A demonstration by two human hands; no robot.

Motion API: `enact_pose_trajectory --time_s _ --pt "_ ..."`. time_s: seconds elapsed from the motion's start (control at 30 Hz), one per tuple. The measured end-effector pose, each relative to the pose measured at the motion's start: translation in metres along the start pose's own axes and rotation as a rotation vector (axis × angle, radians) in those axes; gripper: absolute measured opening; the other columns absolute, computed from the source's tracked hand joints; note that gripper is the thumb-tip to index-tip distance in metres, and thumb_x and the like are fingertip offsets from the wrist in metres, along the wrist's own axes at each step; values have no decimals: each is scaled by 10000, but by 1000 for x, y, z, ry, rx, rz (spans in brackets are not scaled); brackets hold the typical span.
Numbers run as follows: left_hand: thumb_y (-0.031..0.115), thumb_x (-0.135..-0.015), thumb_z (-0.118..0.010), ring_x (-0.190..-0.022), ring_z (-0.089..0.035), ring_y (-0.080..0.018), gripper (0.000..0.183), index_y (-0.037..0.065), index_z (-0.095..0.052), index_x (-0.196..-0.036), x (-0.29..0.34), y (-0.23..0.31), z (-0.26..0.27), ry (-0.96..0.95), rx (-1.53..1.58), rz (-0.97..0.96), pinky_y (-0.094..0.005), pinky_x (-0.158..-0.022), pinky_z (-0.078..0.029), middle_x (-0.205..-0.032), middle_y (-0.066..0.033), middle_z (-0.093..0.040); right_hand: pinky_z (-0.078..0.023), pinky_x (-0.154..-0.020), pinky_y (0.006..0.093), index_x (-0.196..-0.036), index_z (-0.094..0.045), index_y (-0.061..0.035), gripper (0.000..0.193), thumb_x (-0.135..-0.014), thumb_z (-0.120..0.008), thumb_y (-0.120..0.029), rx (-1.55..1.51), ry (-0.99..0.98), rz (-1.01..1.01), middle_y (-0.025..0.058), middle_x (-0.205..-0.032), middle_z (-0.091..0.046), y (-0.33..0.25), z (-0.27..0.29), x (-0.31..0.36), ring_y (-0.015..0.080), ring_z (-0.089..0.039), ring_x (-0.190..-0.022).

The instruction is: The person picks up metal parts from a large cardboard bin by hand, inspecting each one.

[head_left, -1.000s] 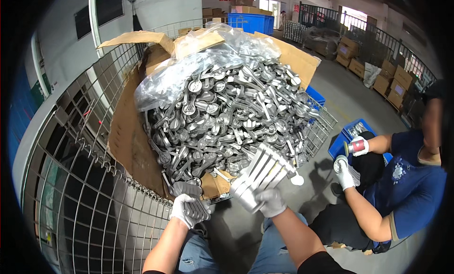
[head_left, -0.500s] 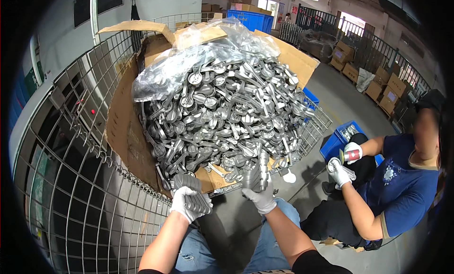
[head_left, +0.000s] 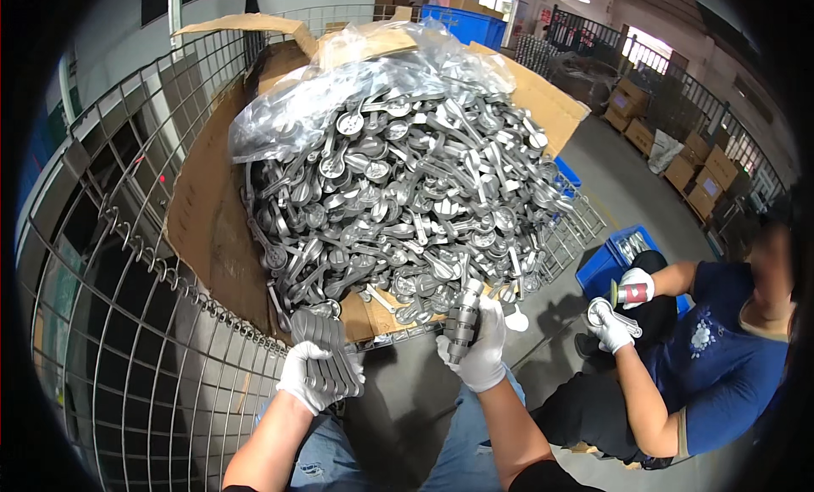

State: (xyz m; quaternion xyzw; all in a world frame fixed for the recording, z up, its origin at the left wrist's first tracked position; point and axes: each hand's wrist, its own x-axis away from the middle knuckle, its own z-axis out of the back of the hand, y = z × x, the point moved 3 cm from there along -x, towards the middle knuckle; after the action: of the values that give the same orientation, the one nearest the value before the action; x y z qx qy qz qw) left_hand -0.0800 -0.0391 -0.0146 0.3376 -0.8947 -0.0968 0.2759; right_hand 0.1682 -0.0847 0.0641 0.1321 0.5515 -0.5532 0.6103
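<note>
My left hand [head_left: 298, 375], in a white glove, is closed around a row of grey metal lever castings [head_left: 329, 349] lying side by side. Close to it on the right, my gloved right hand [head_left: 485, 356] grips a ribbed, upright column of stacked metal castings [head_left: 463, 324], with a shiny end on top. Both hands are just in front of a big heap of similar castings [head_left: 407, 195], each with a round head and a narrow handle. The lower parts of the held castings are partly hidden by my fingers.
A cardboard-lined wire cage [head_left: 203, 195] holds the heap, with clear plastic sheeting [head_left: 297, 110] over its back. To my right a seated person [head_left: 712, 348] in white gloves holds a casting and a red-banded tool, beside a blue crate [head_left: 606, 271]. Cartons [head_left: 708, 174] stand farther off.
My left hand has moved left and slightly down with its castings. My right hand has turned its column, so it shows more side-on. The view has shifted a little.
</note>
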Motion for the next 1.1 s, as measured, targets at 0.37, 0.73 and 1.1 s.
enact_pose_trajectory --time_s 0.37,0.73,1.1 --pt "186 -697 -368 -824 -388 -112 153 107 -321 -819 -6 27 -13 -56 -132 -376 -178 -704 -364 -860 -11 -352 -414 -720 409 -1091 -505 -12 683 -470 -658 -250 -347 -491 170 123 -828 -514 -42 -33 22 319 -506 -735" --pt "115 -524 -544 -904 -553 -301 452 60 -552 -973 -16 32 3 256 -189 -238 -465 -871 -452 -971 -120 -588 -388 -809 393 -1125 -439 -24 769 -421 -700 -193 -372 -667 67 135 -977 -451 -36 -47 33 310 -459 -927" --pt "240 -527 -508 -745 -529 -216 387 98 -496 -887 -22 28 22 -19 -520 -287 -371 -679 -441 -834 -48 -539 -425 -827 398 -1169 -414 -9 786 -517 -738 -306 -139 -503 -296 184 -1068 -455 -13 -43 46 343 -476 -987"
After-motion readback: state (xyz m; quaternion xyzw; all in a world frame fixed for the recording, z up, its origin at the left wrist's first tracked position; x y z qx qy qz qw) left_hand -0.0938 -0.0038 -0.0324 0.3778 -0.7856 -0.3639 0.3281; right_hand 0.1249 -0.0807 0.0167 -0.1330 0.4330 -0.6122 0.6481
